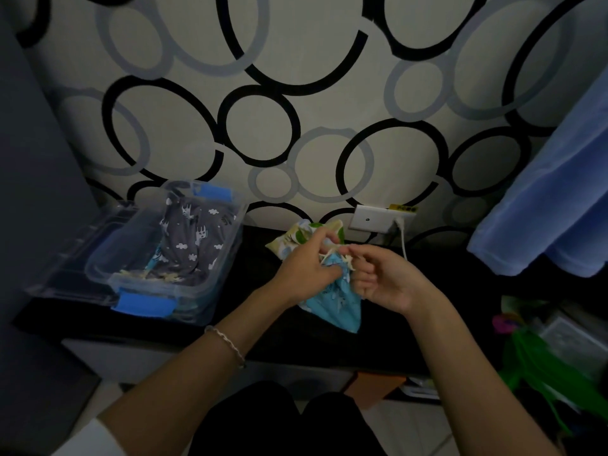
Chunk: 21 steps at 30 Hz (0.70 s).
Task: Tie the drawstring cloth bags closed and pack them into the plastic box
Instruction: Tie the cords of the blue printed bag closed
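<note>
Both hands are up over the dark worktop (263,340), working at the gathered neck of a blue bag (335,307). The left hand (302,271) has its fingers curled in a tight grip, pinching the pale drawstring (332,255) right at the bag's mouth. The right hand (385,281) comes in from the other side, its grip closed too, thumb and forefinger nipped on the same cord. The two hands are nearly touching. The blue bag hangs below them, its lower end down at the worktop.

Just behind the hands lies a cream-and-green bag (289,240), against the foot of the wall. Whether its mouth is drawn I cannot tell.

Off to the left stands the plastic box (197,301), clear-walled with blue latches, its top open. A grey patterned bag (187,238) lies inside it, with a strip of blue cloth and pale cords showing under it near the front. The clear lid (75,245) sits beside the box on its left.

A thin bracelet (227,343) circles the left wrist. On the wall, a white socket (375,218) has a cable plugged in.
</note>
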Tool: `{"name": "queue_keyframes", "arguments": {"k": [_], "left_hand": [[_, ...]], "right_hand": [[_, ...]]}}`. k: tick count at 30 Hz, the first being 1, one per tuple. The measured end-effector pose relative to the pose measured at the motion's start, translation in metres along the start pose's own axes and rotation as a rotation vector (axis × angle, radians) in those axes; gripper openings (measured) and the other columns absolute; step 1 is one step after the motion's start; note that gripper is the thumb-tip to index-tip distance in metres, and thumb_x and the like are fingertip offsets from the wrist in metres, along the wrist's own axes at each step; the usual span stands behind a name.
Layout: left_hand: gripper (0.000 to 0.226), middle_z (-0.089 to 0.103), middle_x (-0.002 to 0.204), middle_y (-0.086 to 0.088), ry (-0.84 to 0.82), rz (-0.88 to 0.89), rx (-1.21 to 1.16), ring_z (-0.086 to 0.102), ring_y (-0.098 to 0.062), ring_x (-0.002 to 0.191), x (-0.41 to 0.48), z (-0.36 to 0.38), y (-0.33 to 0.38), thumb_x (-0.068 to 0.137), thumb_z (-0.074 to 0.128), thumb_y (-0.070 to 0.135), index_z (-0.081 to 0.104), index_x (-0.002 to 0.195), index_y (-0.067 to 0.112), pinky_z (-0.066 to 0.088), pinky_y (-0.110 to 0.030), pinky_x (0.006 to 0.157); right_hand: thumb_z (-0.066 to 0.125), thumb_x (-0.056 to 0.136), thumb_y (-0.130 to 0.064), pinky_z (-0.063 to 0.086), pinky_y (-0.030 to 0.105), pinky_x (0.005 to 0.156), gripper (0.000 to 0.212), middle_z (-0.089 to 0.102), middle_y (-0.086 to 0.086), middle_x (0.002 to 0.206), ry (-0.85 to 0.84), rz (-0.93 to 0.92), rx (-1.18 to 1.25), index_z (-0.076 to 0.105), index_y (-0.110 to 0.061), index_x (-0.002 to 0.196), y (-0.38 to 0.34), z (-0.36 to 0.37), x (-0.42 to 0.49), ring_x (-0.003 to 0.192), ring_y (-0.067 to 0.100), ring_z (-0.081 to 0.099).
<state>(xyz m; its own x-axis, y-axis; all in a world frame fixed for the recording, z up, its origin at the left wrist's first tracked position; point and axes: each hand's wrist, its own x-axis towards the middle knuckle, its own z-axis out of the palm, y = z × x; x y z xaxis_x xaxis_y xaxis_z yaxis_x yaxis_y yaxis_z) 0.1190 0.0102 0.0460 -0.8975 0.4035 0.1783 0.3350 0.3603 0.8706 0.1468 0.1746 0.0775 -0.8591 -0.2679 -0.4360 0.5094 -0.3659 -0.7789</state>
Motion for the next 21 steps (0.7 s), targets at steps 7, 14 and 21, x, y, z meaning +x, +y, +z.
{"name": "queue_keyframes", "arguments": {"k": [7, 14, 21], "left_hand": [[0.028, 0.071, 0.074, 0.004, 0.003, -0.01, -0.007, 0.064, -0.019, 0.066, -0.001, 0.003, -0.012, 0.081, 0.065, 0.049, 0.076, 0.086, 0.024, 0.054, -0.039, 0.065], [0.007, 0.066, 0.075, 0.014, -0.003, 0.088, 0.205, 0.06, -0.004, 0.07, -0.003, 0.0, -0.004, 0.076, 0.072, 0.023, 0.075, 0.08, 0.019, 0.052, -0.028, 0.066], [0.003, 0.057, 0.078, 0.015, -0.024, 0.21, 0.396, 0.054, -0.004, 0.074, -0.008, -0.001, 0.005, 0.08, 0.068, 0.023, 0.069, 0.078, 0.024, 0.041, -0.023, 0.06]], "right_hand": [[0.055, 0.093, -0.013, 0.044, 0.021, 0.059, 0.019, 0.07, 0.004, 0.074, 0.142, -0.307, -0.332, 0.072, -0.005, 0.091, 0.006, 0.006, -0.006, 0.07, 0.015, 0.061], [0.046, 0.099, -0.009, 0.036, 0.015, 0.045, 0.023, 0.052, 0.002, 0.063, 0.189, -0.336, -0.17, 0.066, -0.004, 0.088, 0.021, 0.008, 0.002, 0.052, 0.008, 0.046], [0.04, 0.101, -0.01, 0.018, 0.013, 0.026, 0.025, 0.046, -0.001, 0.051, 0.168, 0.025, 0.376, 0.058, 0.0, 0.088, 0.02, 0.002, 0.01, 0.03, 0.001, 0.033]]}}
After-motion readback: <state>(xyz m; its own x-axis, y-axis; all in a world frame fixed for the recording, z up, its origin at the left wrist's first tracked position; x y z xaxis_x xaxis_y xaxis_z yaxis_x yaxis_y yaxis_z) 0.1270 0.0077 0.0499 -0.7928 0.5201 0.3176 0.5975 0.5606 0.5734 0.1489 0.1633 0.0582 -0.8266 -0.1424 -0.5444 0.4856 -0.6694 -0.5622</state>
